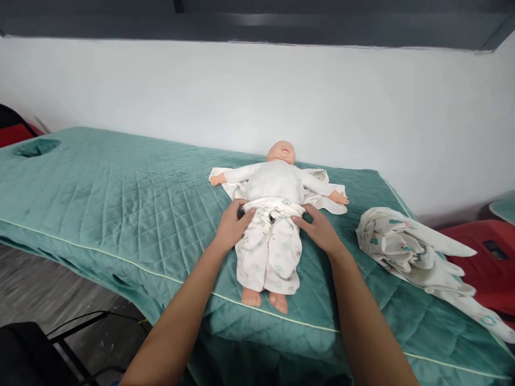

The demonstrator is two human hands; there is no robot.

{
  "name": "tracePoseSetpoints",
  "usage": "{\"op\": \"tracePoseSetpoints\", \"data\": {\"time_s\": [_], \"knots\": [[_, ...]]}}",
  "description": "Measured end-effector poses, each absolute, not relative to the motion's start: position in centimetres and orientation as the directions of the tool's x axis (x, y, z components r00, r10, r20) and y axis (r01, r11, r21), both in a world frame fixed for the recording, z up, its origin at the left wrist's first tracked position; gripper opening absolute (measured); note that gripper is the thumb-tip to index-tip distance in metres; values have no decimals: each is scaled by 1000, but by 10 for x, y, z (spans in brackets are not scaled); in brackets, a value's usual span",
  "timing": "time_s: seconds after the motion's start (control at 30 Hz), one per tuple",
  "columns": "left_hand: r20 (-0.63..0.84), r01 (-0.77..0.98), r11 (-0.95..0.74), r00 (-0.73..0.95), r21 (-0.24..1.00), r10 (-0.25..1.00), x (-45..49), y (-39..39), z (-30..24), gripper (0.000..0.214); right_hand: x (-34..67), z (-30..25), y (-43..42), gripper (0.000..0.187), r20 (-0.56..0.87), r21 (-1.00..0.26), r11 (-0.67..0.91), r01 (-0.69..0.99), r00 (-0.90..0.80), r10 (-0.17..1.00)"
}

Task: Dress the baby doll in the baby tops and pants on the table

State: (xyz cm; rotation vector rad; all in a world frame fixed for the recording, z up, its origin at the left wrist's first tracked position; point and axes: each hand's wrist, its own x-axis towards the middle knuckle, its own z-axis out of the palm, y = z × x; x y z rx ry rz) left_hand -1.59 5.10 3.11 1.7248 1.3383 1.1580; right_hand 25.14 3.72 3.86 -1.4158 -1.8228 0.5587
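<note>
A baby doll (275,181) lies on its back on the green quilted bed cover, head toward the wall and feet toward me. Its arms are spread, and white cloth lies under its upper body. White printed baby pants (269,249) cover its legs, with both bare feet showing below the cuffs. My left hand (235,222) pinches the waistband at the doll's hip on the left of the picture. At the opposite hip my right hand (317,225) grips the other side of the waistband between thumb and fingers.
A crumpled white printed cloth (406,249) hangs partly over the bed's right edge, beside a red object (483,252). The quilted cover (132,198) has a round hole at the far left. Behind stands a white wall (241,91). A black chair (36,354) is at lower left.
</note>
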Motion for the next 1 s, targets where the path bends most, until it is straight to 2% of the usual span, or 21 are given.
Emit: {"op": "tracePoseSetpoints", "data": {"time_s": [0.1,0.2,0.33,0.47,0.57,0.77,1.0], "knots": [[228,265,-253,122,930,966,-14,54,29,30,250,42,32,42,199,-780,206,591,-78,977],[282,215,-302,117,929,952,-5,68,29,27,243,45,32,45,159,-757,110,644,17,987],[387,244,-391,66,888,920,12,90,35,24,231,45,39,54,329,-711,99,696,204,922],[448,279,-444,54,851,892,25,106,40,21,222,42,48,53,443,-687,64,724,346,827],[464,344,-443,25,828,886,28,110,39,19,220,39,51,51,448,-690,65,721,355,820],[456,454,-412,16,790,890,22,100,37,20,222,35,52,45,371,-732,42,681,346,861],[366,471,-364,92,804,926,12,49,37,41,224,32,58,32,358,-765,92,637,302,884]]}}
